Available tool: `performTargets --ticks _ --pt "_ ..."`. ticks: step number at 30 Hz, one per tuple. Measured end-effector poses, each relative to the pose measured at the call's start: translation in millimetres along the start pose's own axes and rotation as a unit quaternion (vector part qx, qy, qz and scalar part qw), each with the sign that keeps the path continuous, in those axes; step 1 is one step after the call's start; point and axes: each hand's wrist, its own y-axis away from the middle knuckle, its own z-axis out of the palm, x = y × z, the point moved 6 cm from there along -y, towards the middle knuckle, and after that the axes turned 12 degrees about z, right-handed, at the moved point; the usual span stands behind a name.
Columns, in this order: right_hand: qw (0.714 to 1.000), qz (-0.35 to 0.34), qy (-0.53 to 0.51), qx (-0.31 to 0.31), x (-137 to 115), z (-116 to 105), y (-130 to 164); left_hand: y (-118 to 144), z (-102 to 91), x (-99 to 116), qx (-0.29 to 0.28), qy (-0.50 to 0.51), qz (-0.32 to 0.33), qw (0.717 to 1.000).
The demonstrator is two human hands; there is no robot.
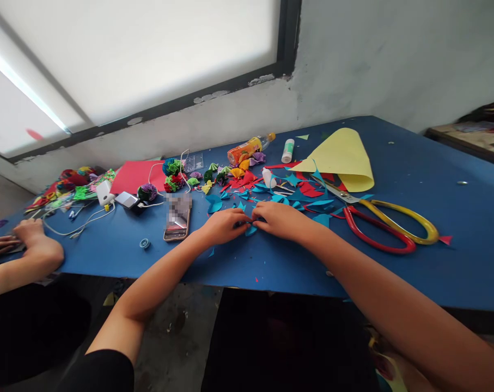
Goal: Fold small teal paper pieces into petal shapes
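We see a small blue paper piece (250, 224) at the centre of the frame, lying on the blue table (434, 218) and pinched from both sides. Our left hand (223, 226) has its grip pressed together on the piece's left end, and our right hand (280, 219) pinches the right end, so the paper is held flat against the table, likely for steadiness while it is folded.

Just above the hands lie blue and red paper scraps (296, 196), close enough to brush. To the right, well clear of the fingers, rest large scissors (388, 223) with red and yellow handles, and behind them a curled yellow sheet (345, 158). A phone (177, 218) lies just left of our left hand. Paper flowers (173, 174) and a glue bottle (287, 151) sit toward the wall.

The near table edge runs just below our wrists; open room lies at the right. Another person's hand (34, 237) rests at the far left.
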Motion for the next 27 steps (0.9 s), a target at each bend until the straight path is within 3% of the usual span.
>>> performTargets --ticks 27 --pt "1.000 -0.003 0.014 0.008 -1.1 2.3 -1.0 -1.1 5.9 -9.7 0.013 -0.005 -0.069 0.997"
